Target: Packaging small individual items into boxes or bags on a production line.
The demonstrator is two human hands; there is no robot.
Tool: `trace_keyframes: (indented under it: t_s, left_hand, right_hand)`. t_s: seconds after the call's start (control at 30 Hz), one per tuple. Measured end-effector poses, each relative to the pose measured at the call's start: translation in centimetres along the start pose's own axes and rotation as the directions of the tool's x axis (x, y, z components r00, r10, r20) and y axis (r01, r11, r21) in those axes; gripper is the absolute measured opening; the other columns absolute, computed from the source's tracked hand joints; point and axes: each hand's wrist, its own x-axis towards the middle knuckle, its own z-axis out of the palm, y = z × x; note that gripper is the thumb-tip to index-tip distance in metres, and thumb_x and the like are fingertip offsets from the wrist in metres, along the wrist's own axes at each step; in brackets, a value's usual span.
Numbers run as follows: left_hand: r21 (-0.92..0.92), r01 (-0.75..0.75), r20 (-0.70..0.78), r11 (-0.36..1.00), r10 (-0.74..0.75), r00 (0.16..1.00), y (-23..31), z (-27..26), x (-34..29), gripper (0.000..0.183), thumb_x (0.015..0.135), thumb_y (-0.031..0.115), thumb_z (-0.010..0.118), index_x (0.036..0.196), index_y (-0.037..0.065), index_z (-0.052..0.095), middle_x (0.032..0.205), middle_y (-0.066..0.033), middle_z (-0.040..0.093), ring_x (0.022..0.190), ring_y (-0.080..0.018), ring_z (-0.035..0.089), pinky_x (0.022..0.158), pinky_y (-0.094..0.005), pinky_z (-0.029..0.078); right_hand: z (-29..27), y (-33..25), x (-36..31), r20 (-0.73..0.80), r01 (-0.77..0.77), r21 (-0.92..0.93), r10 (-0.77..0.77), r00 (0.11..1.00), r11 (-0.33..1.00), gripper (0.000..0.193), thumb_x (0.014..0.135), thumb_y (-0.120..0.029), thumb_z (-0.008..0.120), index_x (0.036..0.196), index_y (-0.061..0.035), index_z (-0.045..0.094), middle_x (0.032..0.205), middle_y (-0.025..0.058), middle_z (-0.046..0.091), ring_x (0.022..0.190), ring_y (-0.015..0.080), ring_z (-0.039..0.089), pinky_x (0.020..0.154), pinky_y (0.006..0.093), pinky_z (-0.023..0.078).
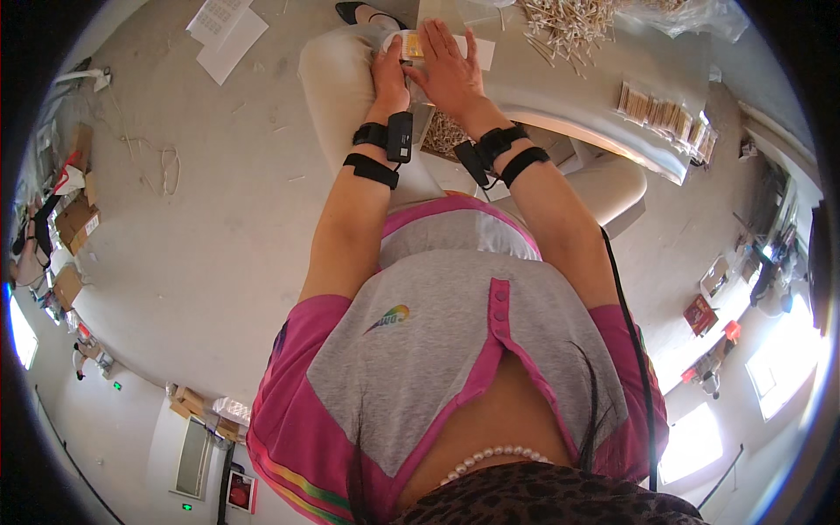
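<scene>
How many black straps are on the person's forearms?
4: two on the left forearm, beside the left hand, and two on the right forearm, below the right hand. None seem hidden.

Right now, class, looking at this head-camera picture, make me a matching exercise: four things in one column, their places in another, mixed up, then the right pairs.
Things:
1. small packet
2. loose pile of pale sticks
3. bundled sticks
4. white paper sheets

Places:
A. on the floor, upper left
B. between the left hand and right hand
C. near the table's right edge
D. far end of the table, top of picture

Pairs: 1-B, 2-D, 3-C, 4-A
</scene>
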Motion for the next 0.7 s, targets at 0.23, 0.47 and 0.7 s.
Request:
trace_keyframes:
  t_s: [0.23, 0.47, 0.7]
  left_hand:
    - [0.079, -0.027, 0.133, 0.996, 0.017, 0.991, 0.2, 0.0, -0.5, 0.04, 0.103, 0.036, 0.059, 0.13, 0.007, 0.06, 0.12, -0.0046, 0.065, 0.106, -0.018, 0.064, 0.084, -0.0325, 0.052]
    - [0.041, -0.046, 0.091, 0.998, 0.042, 0.995, 0.3, 0.0, -0.7, 0.034, 0.103, 0.03, 0.059, 0.122, 0.003, 0.065, 0.111, -0.0051, 0.068, 0.096, -0.0169, 0.066, 0.081, -0.0337, 0.052]
    - [0.254, -0.061, 0.068, 0.965, 0.045, 0.997, 0.8, 1.2, -1.7, 0.039, 0.106, 0.025, 0.053, 0.137, 0.001, 0.054, 0.133, -0.0113, 0.058, 0.121, -0.0255, 0.058, 0.101, -0.0383, 0.047]
  right_hand:
    - [0.5, 0.0, -0.9, 0.06, 0.014, -0.079, -0.01, 0.998, 0.997, 0.086, 0.096, -0.065, 0.05, 0.16, -0.011, 0.031, 0.166, 0.0033, 0.029, 0.155, 0.0177, 0.021, 0.126, 0.0555, 0.004]
    - [1.0, -0.1, -1.1, 0.051, 0.027, -0.094, -0.022, 0.998, 0.995, 0.088, 0.096, -0.066, 0.049, 0.162, -0.013, 0.028, 0.168, 0.0022, 0.026, 0.156, 0.0167, 0.018, 0.126, 0.0544, 0.005]
    - [1.9, 1.3, -1.7, 0.02, -0.06, 0.036, 0.059, 0.998, 0.998, 0.077, 0.098, -0.057, 0.054, 0.158, -0.0116, 0.036, 0.167, 0.0037, 0.028, 0.157, 0.0194, 0.019, 0.126, 0.0526, 0.008]
